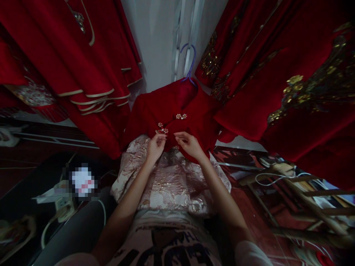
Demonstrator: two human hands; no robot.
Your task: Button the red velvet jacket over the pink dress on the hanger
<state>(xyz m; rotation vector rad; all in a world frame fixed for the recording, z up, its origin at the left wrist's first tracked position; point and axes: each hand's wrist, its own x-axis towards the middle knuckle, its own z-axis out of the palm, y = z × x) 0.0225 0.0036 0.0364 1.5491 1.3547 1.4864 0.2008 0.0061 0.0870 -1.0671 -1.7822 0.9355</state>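
Note:
A red jacket (155, 105) with jewelled clasps hangs in front of me from a purple hanger (191, 66). Its front lies partly parted below a fastened-looking upper clasp (181, 116). My left hand (156, 147) is closed, its fingertips pinched at the lower edge of the jewelled clasp (162, 130) on the left front edge. Opposite it, my right hand (190, 144) has its thumb and fingers drawn together over the right front panel; whatever sits between them is too small to make out. Another clasp (176, 147) shows partly beneath the right hand.
Shiny pink-and-silver brocade fabric (169, 181) spreads below the jacket, over my lap. Red garments (94, 66) hang on the left, and gold-embroidered ones (299, 96) on the right. A power strip (64, 208) with cords lies at left. A wooden rack (302, 214) stands at right.

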